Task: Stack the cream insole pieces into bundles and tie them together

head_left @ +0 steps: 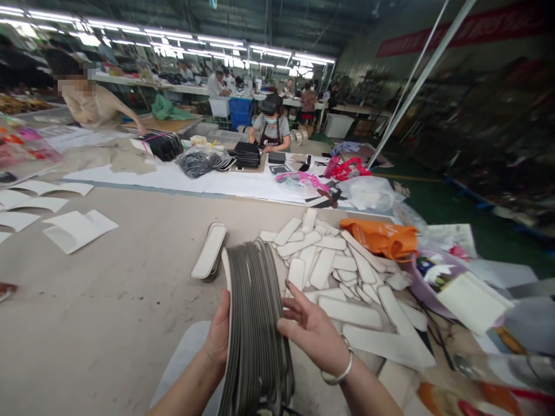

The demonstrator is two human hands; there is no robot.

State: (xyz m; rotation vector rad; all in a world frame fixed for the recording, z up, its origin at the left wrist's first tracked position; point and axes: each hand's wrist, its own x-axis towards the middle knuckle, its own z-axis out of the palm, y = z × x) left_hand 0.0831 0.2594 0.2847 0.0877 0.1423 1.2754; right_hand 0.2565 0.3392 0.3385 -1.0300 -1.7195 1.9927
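Observation:
A thick stack of long dark-edged strips (255,312) stands on edge between my two hands, its front face white. My left hand (219,332) grips the stack's left side, with most of its fingers hidden behind it. At the right side, my right hand (314,326) has its fingers spread, the thumb and some fingertips at the stack's edge and the index finger stretched out. A bracelet circles the right wrist. Just beyond the stack, a small pile of white rounded pieces (210,251) lies on the table. Many loose white pieces (323,263) are heaped to the right.
An orange bag (381,237) and a purple basin (427,294) holding items sit at the right. White folded sheets (80,228) lie at the left. Across the table (108,289), a person in a cap works beside a black stack (247,155); another person stands at the far left.

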